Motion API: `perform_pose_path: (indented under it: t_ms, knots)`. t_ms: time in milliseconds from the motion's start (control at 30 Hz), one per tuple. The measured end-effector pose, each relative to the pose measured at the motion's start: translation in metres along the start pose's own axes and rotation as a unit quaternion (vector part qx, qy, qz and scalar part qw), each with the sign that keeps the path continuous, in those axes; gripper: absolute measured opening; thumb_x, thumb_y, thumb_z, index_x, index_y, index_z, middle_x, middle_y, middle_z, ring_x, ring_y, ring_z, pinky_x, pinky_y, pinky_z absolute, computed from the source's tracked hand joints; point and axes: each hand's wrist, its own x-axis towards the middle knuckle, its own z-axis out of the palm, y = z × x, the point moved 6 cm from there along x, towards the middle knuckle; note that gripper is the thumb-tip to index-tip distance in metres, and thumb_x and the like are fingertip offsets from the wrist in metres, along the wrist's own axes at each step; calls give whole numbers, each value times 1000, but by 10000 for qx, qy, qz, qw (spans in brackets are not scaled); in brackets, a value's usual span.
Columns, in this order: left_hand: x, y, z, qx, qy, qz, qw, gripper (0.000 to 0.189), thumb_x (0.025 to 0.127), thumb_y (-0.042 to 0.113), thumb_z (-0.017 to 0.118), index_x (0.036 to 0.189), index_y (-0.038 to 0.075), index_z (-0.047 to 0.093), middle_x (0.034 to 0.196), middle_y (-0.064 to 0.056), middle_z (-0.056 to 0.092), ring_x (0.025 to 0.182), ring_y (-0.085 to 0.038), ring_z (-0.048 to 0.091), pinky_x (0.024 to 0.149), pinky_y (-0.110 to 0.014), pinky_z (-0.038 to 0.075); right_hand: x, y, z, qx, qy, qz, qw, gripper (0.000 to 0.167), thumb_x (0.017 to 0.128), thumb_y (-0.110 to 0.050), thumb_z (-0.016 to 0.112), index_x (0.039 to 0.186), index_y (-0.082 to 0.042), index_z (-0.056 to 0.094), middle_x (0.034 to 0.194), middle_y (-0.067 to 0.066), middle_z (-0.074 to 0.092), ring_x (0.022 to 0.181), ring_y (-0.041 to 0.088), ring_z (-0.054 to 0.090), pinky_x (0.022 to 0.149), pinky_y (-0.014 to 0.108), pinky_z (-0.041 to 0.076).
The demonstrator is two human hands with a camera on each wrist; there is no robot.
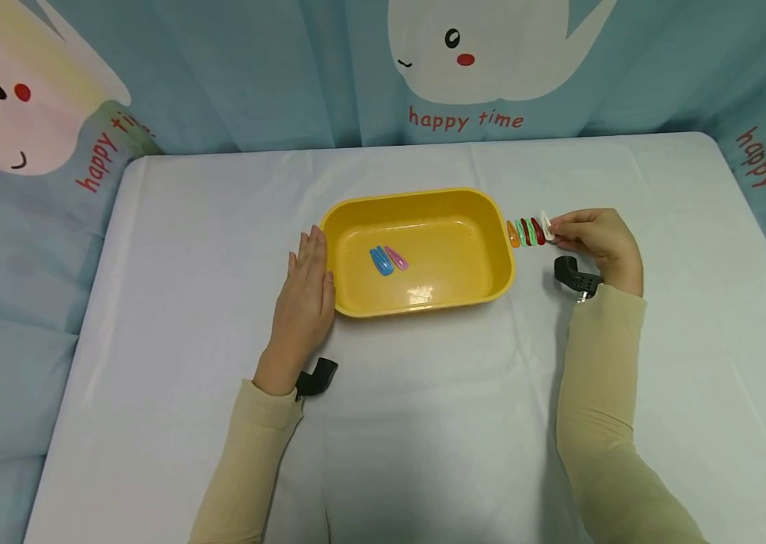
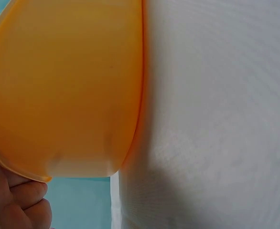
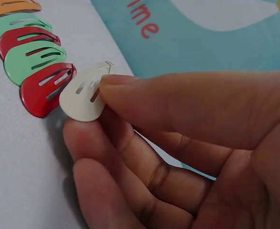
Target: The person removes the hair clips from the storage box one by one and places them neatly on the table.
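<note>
My right hand (image 1: 597, 238) pinches a white snap hair clip (image 3: 85, 95) between thumb and fingers, at the near end of a row of clips. That row lies beside the yellow tray's right end: an orange clip (image 1: 513, 234), then green and red ones, with a red clip (image 3: 42, 93) closest to the white one. My left hand (image 1: 301, 302) rests with straight fingers along the left end of the yellow tray (image 1: 417, 308). Inside the tray lie blue hair clips (image 1: 381, 261) and a pink hair clip (image 1: 396, 258). The left wrist view shows the tray's outer wall (image 2: 63, 95) and some fingers under its rim.
A white cloth (image 1: 424, 423) covers the table. Blue curtains (image 1: 240, 75) with whale prints hang along its back and sides. Black wrist cameras sit at the left wrist (image 1: 317, 377) and the right wrist (image 1: 575, 276).
</note>
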Motion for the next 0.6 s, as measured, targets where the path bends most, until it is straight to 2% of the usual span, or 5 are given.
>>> perform_pose_path:
  t_ms: [600]
  knots:
    - [0,1,0,-20,13,21,10000,54,98,7,42,147,-5,21,153,-15,22,142,-26,16,115,-42,11,3,0,0,-668,376,-54,9970,28,85,-8,68,63,-25,70,68,-10,62,61,1,59,60,15,52]
